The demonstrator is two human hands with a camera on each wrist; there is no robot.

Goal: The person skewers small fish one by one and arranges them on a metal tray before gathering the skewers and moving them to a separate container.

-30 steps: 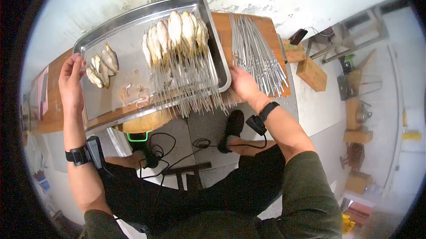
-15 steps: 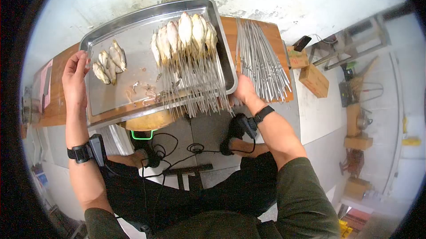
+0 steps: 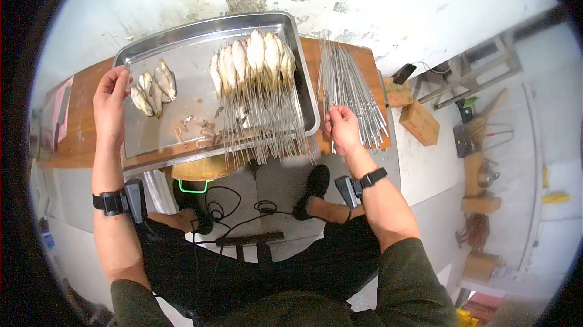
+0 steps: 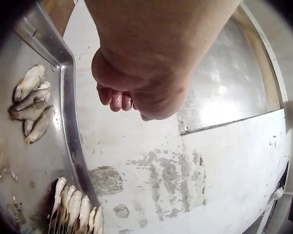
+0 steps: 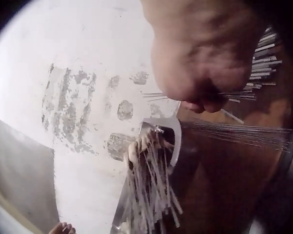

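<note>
A big steel tray [image 3: 206, 22] stands on the wooden table. On its right side lies a row of small fish [image 3: 256, 51] threaded on metal skewers, whose shafts [image 3: 267, 126] hang over the near rim. Several loose small fish [image 3: 156, 87] lie at its left. By the left rim my left hand [image 3: 111, 105] is raised, fingers loosely bent and holding nothing; the left wrist view shows it apart from the tray. My right hand [image 3: 343, 129] has curled fingers at the left edge of the bare skewer pile [image 3: 352, 87]. In the right wrist view thin skewers [image 5: 239, 96] show on both sides of this hand.
Bits of fish innards [image 3: 203, 129] lie in the tray. Under its near edge is a yellowish round basin [image 3: 206, 168] with a green handle. Cartons [image 3: 420, 123] stand right of the table, the stained wall [image 3: 388, 11] behind. Black cables [image 3: 225, 205] lie on the floor.
My right hand has left the tray's near right corner and moved to the skewer pile. My left hand stays by the left rim. The head view has shifted slightly.
</note>
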